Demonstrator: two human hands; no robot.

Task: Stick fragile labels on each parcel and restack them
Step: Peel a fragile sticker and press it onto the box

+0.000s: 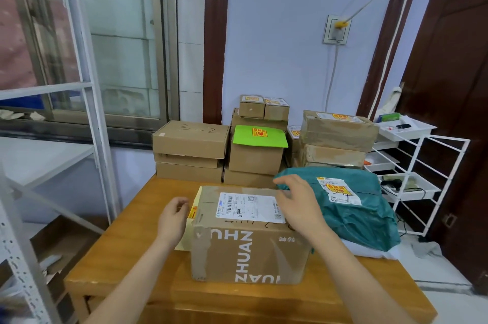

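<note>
Likely risk: left hand [173,218] pinching fragile label [192,211] misplaces it; right hand [297,205], relaxed, steadies box [248,239] top.

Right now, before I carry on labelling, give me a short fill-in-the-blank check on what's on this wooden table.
1. The brown cardboard box printed ZHUAN has a white shipping label on its ____ face.
2. The teal plastic mailer bag lies to the ____ of that box.
3. The left hand holds a sheet of yellow-and-red ____.
4. The handwritten "3-2" box shows ____ fragile sticker.

Missing words: top; right; stickers; no
</note>
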